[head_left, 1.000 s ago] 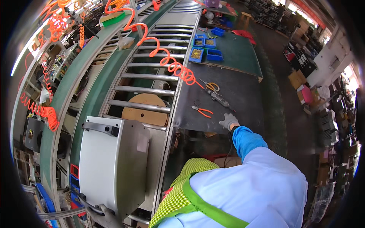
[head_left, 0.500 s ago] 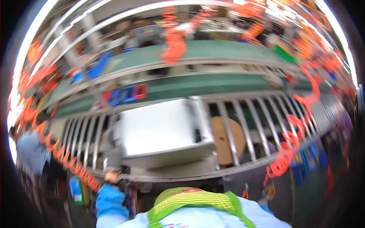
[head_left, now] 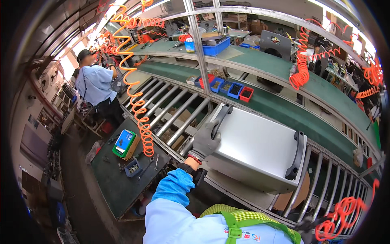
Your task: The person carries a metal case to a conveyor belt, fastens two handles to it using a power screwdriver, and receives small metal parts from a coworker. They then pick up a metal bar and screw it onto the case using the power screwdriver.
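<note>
A silver metal case (head_left: 258,142) with a smooth top lies on the roller conveyor in front of me. It has a black handle (head_left: 222,116) on its left end and another black handle (head_left: 297,156) on its right end. My left hand (head_left: 206,140), in a grey glove, is closed around the near part of the left handle. At the lower right, by an orange coiled hose, my right hand (head_left: 307,225) shows as a dark gloved shape beside my body. Its fingers are too hidden to read.
Metal rollers (head_left: 178,116) run on both sides of the case. A green-topped side table (head_left: 107,179) holds a green box, a small blue tray and a wrench. Blue and red bins (head_left: 235,90) line the far shelf. Orange coiled hoses (head_left: 140,110) hang down. A co-worker (head_left: 95,81) stands far left.
My view has swung to the left and sharpened, bringing the side table and the co-worker into clearer sight. My left hand stays at the left end of the case.
</note>
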The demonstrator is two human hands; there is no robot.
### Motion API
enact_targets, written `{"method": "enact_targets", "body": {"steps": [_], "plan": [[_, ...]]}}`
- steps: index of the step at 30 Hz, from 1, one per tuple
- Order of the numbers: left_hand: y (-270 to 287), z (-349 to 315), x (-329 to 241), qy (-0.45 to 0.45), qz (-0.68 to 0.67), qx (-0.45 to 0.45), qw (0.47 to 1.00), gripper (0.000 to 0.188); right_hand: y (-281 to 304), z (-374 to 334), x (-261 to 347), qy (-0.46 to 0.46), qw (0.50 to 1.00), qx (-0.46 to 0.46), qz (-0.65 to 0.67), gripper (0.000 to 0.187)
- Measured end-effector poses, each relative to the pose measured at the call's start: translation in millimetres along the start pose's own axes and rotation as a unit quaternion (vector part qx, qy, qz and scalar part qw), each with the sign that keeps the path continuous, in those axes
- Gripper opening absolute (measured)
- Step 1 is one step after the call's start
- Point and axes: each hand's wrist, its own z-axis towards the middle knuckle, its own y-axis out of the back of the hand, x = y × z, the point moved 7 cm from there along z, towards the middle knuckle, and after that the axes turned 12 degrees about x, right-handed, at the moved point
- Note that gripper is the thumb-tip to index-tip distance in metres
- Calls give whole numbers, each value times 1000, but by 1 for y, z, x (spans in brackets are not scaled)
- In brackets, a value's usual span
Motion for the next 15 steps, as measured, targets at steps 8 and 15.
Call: {"method": "enact_targets", "body": {"steps": [8, 15], "plan": [[3, 11, -12, -17, 7, 41, 999, 48, -44, -32, 219, 338, 888, 252, 184, 68], [18, 55, -127, -192, 72, 93, 974, 65, -72, 35, 297, 367, 875, -40, -314, 31]]}}
